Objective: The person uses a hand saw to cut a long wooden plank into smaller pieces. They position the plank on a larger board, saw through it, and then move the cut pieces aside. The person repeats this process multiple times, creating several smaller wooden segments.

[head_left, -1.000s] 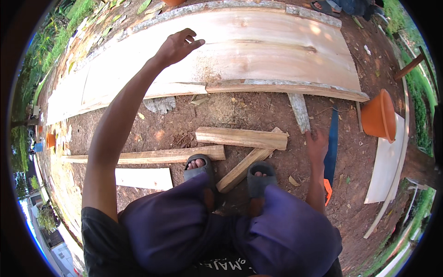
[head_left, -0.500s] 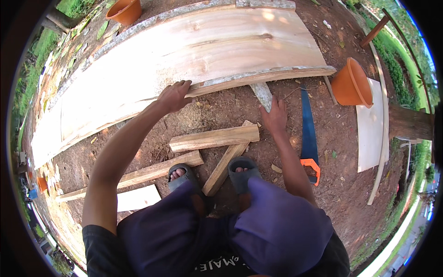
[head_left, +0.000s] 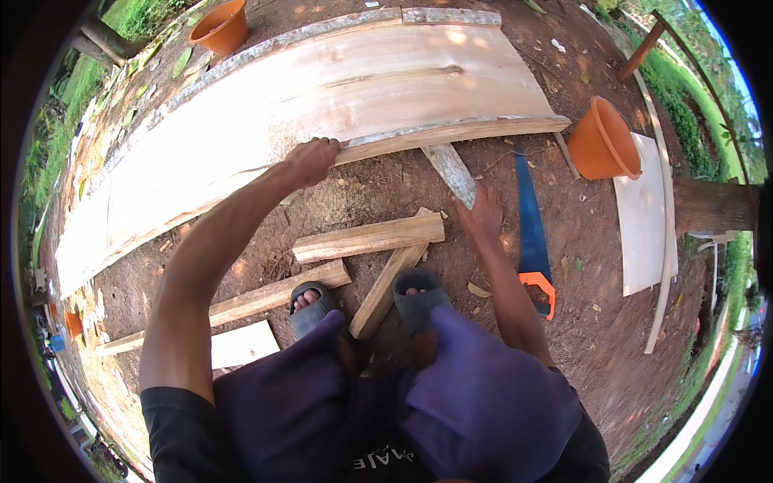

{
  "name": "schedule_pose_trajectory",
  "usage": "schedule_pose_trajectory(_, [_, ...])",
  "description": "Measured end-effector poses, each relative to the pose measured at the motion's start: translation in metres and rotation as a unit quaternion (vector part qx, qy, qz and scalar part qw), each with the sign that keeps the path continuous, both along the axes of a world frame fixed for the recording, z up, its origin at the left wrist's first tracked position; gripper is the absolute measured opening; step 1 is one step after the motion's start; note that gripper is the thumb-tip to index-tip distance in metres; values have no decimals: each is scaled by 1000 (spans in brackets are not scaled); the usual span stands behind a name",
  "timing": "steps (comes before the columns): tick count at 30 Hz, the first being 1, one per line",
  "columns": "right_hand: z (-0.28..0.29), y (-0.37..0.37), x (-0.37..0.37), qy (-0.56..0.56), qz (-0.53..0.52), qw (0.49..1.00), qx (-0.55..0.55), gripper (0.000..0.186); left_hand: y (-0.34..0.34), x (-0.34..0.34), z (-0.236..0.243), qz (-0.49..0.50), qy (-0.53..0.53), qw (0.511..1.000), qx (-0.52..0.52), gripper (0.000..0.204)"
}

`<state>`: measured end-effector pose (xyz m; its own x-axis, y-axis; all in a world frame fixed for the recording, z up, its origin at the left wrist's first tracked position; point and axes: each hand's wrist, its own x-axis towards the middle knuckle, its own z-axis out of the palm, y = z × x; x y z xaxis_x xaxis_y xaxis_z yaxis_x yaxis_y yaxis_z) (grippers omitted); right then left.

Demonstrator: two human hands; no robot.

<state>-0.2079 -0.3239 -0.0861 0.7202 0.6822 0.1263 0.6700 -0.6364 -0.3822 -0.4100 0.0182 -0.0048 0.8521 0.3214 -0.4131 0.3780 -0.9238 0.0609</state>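
A wide pale wooden plank (head_left: 346, 88) lies across the ground in front of me, with bark along its edges. My left hand (head_left: 312, 161) is closed over its near edge, fingers curled around the rim. From beneath that edge a short bark-covered piece of wood (head_left: 449, 173) sticks out toward me. My right hand (head_left: 481, 209) grips the near end of this piece, low at the ground; some of its fingers are hidden. Just right of my right hand lies a handsaw (head_left: 531, 213) with a blue blade and an orange handle.
Several cut wood offcuts (head_left: 369, 237) lie by my sandalled feet (head_left: 314, 310). An orange bucket (head_left: 602, 141) leans at the right beside a pale board (head_left: 640, 233) and a tree trunk (head_left: 713, 205). Another orange bucket (head_left: 221, 30) stands beyond the plank.
The bark-covered piece extends farther out from under the plank, and my right hand has shifted slightly toward me with it. My left hand's fingers have curled tighter on the plank's edge.
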Motion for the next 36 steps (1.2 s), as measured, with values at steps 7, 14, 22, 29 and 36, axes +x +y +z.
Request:
schedule_pose_trajectory(7, [29, -86, 19, 129, 107, 985, 33, 58, -10, 5, 13, -3, 14, 1000, 2, 20])
schedule_pose_trajectory(14, [81, -27, 58, 436, 97, 894, -42, 43, -1, -1, -14, 11, 41, 999, -8, 21])
schedule_pose_trajectory(22, [79, 79, 43, 156, 375, 912, -59, 34, -4, 9, 0, 11, 71, 997, -11, 21])
schedule_pose_trajectory(29, [24, 95, -8, -100, 531, 837, 87, 26, -4, 7, 13, 0, 33, 999, -25, 17])
schedule_pose_trajectory(36, [41, 104, -28, 68, 498, 861, -72, 32, -6, 6, 26, 21, 42, 998, -37, 18])
